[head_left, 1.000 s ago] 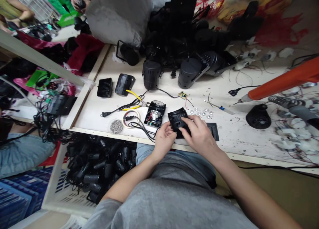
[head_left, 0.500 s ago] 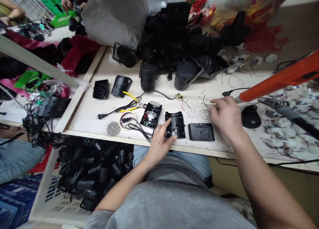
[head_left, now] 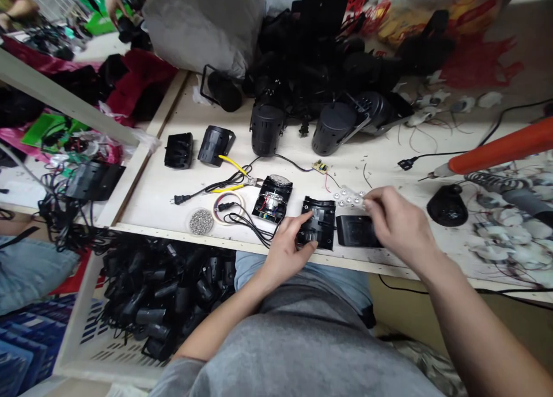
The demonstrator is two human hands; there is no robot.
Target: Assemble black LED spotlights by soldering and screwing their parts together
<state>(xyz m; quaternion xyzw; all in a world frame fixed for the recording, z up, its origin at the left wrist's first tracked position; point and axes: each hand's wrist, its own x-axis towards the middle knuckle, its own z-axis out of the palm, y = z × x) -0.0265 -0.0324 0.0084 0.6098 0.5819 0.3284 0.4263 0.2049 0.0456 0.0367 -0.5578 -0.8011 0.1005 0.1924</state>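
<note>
The left hand lies on one black plastic lamp half near the table's front edge, its fingers loosely spread on top and not clamping. It lies open side up, with moulded ribs and slots inside. The right hand hangs just above one flat black plate, its fingers curled and narrow beside a small cluster of round silver beads; whether they pinch anything, I cannot tell. The beads are too small to count exactly. Just left sits one opened lamp with its wiring showing. Farther back stand two black lamp cylinders, with two black covers to the left. There are also one pair of yellow-handled pliers, one dish of screws and one orange-handled soldering iron.
</note>
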